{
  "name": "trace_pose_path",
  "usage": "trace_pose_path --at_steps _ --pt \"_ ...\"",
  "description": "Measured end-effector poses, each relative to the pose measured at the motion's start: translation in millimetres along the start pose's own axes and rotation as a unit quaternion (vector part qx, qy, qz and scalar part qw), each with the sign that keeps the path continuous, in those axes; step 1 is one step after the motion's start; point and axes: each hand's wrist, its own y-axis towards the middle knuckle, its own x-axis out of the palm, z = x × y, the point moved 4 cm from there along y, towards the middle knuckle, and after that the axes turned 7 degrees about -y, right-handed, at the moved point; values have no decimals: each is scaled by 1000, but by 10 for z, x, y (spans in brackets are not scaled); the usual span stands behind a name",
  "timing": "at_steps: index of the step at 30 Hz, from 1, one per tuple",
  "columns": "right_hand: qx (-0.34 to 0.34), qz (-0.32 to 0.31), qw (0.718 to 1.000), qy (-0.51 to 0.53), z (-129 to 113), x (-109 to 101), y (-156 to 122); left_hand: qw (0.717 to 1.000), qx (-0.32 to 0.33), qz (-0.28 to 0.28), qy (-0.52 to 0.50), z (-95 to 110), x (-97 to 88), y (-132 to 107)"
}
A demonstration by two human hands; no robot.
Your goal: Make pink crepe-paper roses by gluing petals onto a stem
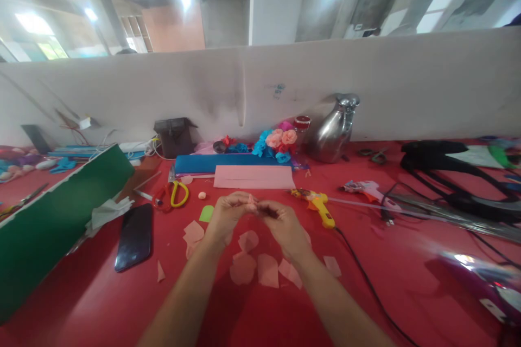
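Observation:
My left hand (225, 215) and my right hand (283, 223) meet above the red table (81, 303), fingers pinched together on a small pink paper piece (252, 204) held between them. Several cut pink paper petals (255, 268) lie on the table just under my hands. A pink paper sheet (253, 177) lies flat beyond my fingers, with a blue paper roll (228, 162) behind it. A yellow glue gun (319, 206) rests just right of my right hand.
Scissors with yellow and red handles (173, 194) and a black phone (134, 237) lie to the left, beside a green paper roll (52, 217). Finished paper flowers (277, 143) and a metal jug (334, 130) stand by the white wall. Black cables (448, 179) cross the right side.

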Motion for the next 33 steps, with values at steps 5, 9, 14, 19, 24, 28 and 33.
trace_pose_path --at_steps 5,9,14,19,24,28,33 --pt "-13 8 1000 -7 31 -4 -1 1000 9 17 8 26 42 -12" --pt "-10 -2 1000 3 59 6 9 999 20 22 21 36 56 -19" --pt "-13 -8 1000 -5 56 12 13 999 22 14 26 34 62 -23" --pt "-12 -1 1000 -5 54 7 8 999 19 40 0 9 55 -18" --pt "-10 -2 1000 11 48 3 10 998 31 53 -4 -6 74 -21" --pt "-4 -10 1000 17 59 7 13 997 40 69 5 -19 72 -25" --pt "1 -2 1000 30 66 10 9 997 37 65 -13 -59 71 -22"
